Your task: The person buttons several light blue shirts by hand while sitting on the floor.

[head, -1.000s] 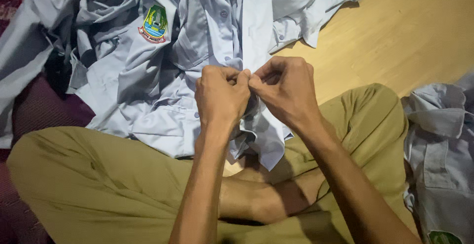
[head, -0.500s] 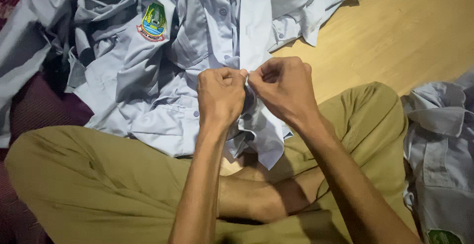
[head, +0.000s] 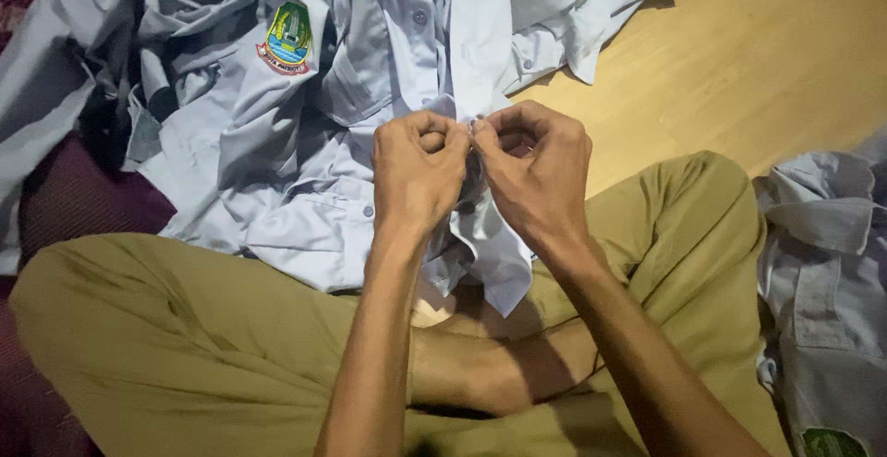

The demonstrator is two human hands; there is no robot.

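Where the pale blue uniform shirt (head: 305, 143) is spread over the wooden floor (head: 739, 60) and across the lap of the khaki trousers (head: 166, 346), its front placket is gathered at the middle of the view. The cloth is judged light, soft and limp, best taken at the stitched button edge. At nine o'clock of the pinch, the left hand (head: 418, 175) is curled, thumb and fingers nipping the placket. At three o'clock, the right hand (head: 536, 175) is likewise closed, fingertips pressed on the same fold, touching the left. At four o'clock, a second shirt (head: 827, 281) is seen crumpled.
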